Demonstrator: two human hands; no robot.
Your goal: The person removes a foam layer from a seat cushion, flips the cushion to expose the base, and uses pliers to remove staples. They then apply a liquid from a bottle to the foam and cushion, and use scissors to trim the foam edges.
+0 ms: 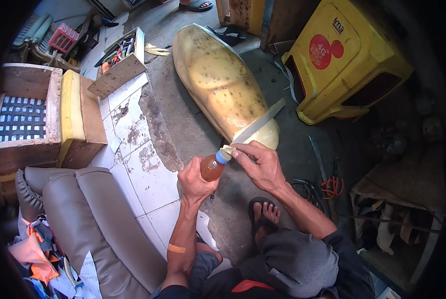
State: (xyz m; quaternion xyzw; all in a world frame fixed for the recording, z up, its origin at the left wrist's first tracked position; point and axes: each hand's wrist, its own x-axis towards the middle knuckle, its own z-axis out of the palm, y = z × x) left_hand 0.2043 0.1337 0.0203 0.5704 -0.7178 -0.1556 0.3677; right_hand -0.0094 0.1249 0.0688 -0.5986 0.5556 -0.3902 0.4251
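My left hand point(195, 182) is closed around a clear plastic bottle point(211, 171) of amber-brown liquid with a blue top point(223, 157). At the mouth of the bottle, the fingers of my right hand point(261, 168) pinch a small pale yellow scrap point(228, 149) that looks like foam. Just beyond both hands lies a long yellow foam seat pad point(215, 74), speckled with dark spots and shaped like a motorcycle seat. Across its near end runs a grey strip point(260, 121), one end sticking out to the right.
A yellow plastic stool point(347, 65) lies tipped at the right. On the left are a wooden tool box point(117, 74), wooden crates point(31, 74), brown padded upholstery point(91, 219) and fabric scraps point(38, 254). Red-handled scissors point(332, 187) rest on the floor beside a wooden shelf point(402, 184).
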